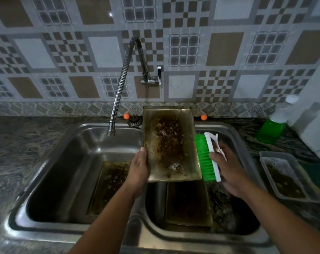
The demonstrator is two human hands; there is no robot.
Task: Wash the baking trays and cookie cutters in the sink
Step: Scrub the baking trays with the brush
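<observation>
My left hand point(138, 170) grips the lower left edge of a stained rectangular baking tray point(169, 143), tilted up over the divider of the double sink point(78, 131). My right hand point(229, 171) holds a white scrub brush with green bristles point(207, 158), its bristles against the tray's right edge. A second stained tray point(109, 186) lies in the left basin. A third tray point(188, 204) sits in the right basin beside dark metal pieces point(221, 206), too blurred to tell apart.
A flexible metal faucet point(119, 88) hangs over the left basin, no water running. On the right counter stand a green soap bottle point(271, 131) and a clear plastic tub point(283, 176) of soapy brown water, with a sponge point(318, 178) beside it.
</observation>
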